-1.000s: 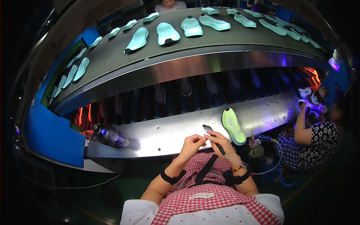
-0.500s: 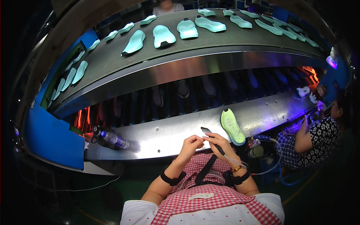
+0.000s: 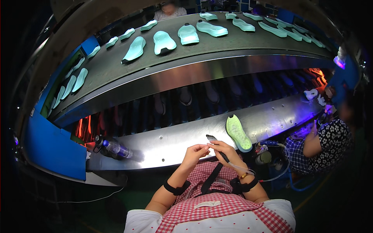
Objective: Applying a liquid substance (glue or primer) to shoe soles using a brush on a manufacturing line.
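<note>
A dark brush (image 3: pixel 216 146) is held over the steel table (image 3: pixel 171 140) beside a pale green shoe sole (image 3: pixel 238 133).

The handle is closed in the right hand (image 3: pixel 225 149); the left hand (image 3: pixel 195 150) is pinched at the bristle end, though what is nipped there cannot be told. The thin hose (image 3: pixel 243 169) trailing from the handle could be snagged on the wrist strap, and glue could be smeared on the fingertips.

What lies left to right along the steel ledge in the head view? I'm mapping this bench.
Blue panel → bottle → left hand → right hand → green sole → co-worker's sleeve.
</note>
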The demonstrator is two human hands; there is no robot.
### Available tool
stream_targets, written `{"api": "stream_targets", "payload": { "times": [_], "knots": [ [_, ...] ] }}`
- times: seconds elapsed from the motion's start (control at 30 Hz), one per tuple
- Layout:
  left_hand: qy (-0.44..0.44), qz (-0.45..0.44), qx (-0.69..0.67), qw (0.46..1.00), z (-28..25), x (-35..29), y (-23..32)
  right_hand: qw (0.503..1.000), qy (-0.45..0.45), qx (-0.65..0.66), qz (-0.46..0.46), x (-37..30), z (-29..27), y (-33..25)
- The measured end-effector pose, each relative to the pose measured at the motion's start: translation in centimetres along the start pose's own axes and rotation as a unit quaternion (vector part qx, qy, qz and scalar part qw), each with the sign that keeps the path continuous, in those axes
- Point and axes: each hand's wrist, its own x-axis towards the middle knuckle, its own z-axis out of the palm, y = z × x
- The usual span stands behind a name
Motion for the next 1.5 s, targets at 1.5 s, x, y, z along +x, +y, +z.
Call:
{"api": "stream_targets", "payload": {
  "times": [1.5],
  "knots": [
    [0.035,-0.011,-0.032,0.999,-0.3,0.0,-1.7,0.995,-0.024,-0.092,-0.034,-1.5,-0.8,-0.2]
  ]
}}
